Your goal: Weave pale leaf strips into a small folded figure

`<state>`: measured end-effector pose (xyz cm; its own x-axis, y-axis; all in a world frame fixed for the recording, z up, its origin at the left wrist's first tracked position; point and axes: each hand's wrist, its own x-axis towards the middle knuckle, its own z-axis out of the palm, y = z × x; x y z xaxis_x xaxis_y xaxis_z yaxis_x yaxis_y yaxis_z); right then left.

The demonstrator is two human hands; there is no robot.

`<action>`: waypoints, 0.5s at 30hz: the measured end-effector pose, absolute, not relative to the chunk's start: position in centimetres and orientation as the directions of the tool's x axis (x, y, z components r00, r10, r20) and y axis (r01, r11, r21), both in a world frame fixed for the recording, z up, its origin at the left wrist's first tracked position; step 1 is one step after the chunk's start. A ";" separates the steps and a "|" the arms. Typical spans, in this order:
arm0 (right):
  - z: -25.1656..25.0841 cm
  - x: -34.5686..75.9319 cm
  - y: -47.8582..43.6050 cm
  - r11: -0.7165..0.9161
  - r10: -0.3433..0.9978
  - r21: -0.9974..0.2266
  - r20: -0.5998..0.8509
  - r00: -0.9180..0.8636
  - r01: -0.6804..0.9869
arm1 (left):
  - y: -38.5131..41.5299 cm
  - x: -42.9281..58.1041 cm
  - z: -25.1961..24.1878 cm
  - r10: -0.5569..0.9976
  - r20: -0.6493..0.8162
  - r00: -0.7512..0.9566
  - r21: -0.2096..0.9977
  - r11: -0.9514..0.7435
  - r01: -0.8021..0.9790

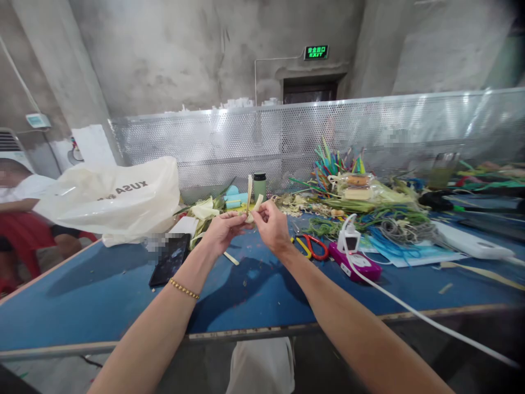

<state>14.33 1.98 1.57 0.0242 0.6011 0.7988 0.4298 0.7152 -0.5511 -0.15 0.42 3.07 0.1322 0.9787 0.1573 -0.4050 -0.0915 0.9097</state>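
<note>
Pale flat strips [249, 192] are held up above the blue table, one standing upright and others folded or crossed between my fingers. My left hand [225, 232] pinches them from the left, its fingertips close to the other hand's. From the right, my right hand [271, 224] pinches a short pale end that sticks up past its fingers. The exact way the strips cross is too small to tell. Below my left hand a loose strip end [231, 258] shows over the table. A green bottle [260, 187] with a black lid stands behind the hands.
The blue table [135, 298] bears a black phone [169, 260] and white plastic bag [123, 197] at left. Right are red-handled scissors [317, 248], a purple power strip [361, 265] with white cable, and tangled green cords [394, 219]. A person's arm [18, 206] shows far left.
</note>
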 end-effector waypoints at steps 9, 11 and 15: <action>1.3 14.3 2.2 0.688 0.570 -0.500 0.821 0.034 0.526 | 0.4 -0.1 3.1 0.979 0.136 0.152 0.911 -0.064 -0.408; 1.2 14.3 2.3 0.683 0.572 -0.504 0.819 0.043 0.529 | 0.4 -0.2 3.1 0.976 0.148 0.160 0.919 -0.076 -0.387; 1.3 14.2 2.2 0.669 0.577 -0.518 0.814 0.066 0.533 | 0.5 -0.2 2.8 0.957 0.212 0.197 0.935 -0.140 -0.325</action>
